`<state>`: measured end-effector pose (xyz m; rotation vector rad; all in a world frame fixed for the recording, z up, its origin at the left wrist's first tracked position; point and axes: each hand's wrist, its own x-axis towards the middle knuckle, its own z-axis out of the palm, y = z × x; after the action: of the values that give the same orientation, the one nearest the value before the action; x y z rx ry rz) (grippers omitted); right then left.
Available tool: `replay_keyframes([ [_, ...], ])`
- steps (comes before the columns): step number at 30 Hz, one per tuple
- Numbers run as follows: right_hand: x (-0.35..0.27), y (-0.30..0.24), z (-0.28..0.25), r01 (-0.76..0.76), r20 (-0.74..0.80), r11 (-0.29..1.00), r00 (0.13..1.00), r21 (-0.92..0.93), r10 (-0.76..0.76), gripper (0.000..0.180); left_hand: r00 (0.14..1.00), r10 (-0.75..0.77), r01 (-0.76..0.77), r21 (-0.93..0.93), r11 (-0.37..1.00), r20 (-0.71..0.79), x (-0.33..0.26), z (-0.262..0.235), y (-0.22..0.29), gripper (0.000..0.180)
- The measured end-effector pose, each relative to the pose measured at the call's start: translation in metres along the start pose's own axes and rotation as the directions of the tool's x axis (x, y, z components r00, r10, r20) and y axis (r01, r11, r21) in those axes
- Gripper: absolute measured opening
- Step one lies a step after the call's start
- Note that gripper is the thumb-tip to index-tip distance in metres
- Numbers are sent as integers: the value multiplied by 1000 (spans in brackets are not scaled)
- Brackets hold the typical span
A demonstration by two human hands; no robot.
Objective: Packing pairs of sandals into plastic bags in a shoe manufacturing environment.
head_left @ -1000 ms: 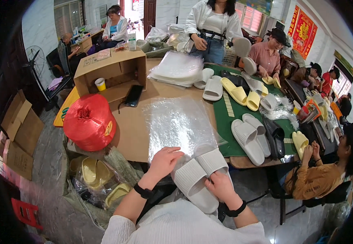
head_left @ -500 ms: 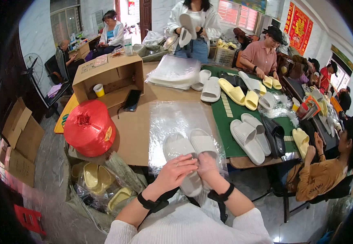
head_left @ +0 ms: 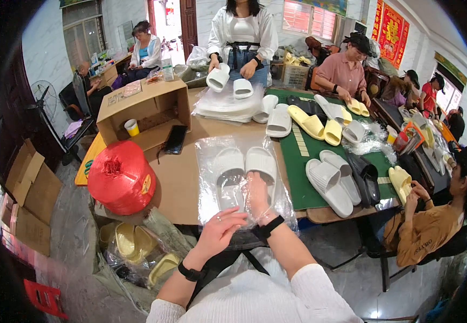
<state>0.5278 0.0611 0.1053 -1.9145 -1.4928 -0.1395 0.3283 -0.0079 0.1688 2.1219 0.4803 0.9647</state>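
Note:
A pair of white slippers (head_left: 244,163) lies side by side inside a clear plastic bag (head_left: 214,199) on the brown table (head_left: 182,183). My right hand (head_left: 256,195) is pushed into the bag's open end, its fingers resting on the heel of the right slipper. At the bag's near edge my left hand (head_left: 221,229) pinches the plastic by the opening. Both wrists wear black bands.
A red spool of twine (head_left: 121,176) sits left of the bag, with a phone (head_left: 175,139) and an open cardboard box (head_left: 143,107) behind. White, yellow and black slippers cover the green mat (head_left: 303,188). Several people work around the table. Yellow slippers lie in bags on the floor (head_left: 131,242).
The slippers, held in both hands near my body a second ago, have been slid forward into the plastic bag. My left hand moved back to the bag's opening.

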Motion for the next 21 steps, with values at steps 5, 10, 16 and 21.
replay_keyframes([
  [5, -27, -3, -1, 144, -101, 986, 986, 81, -136, 17, 996, -81, 81, -5, 997, -46, -7, -2, -14, 18],
  [10, -35, -10, -10, 150, -25, 980, 989, 127, -148, 21, 998, 13, 0, -194, 981, 67, -2, 2, -5, 10],
  [16, -28, -9, -30, -49, 20, 976, 999, 211, 46, 29, 982, -2, 31, -154, 988, 190, -6, -3, -9, 9],
  [21, -73, 7, -29, 264, -83, 941, 964, 211, -252, 58, 997, -14, 11, 46, 999, 79, -17, -8, -27, 18],
])
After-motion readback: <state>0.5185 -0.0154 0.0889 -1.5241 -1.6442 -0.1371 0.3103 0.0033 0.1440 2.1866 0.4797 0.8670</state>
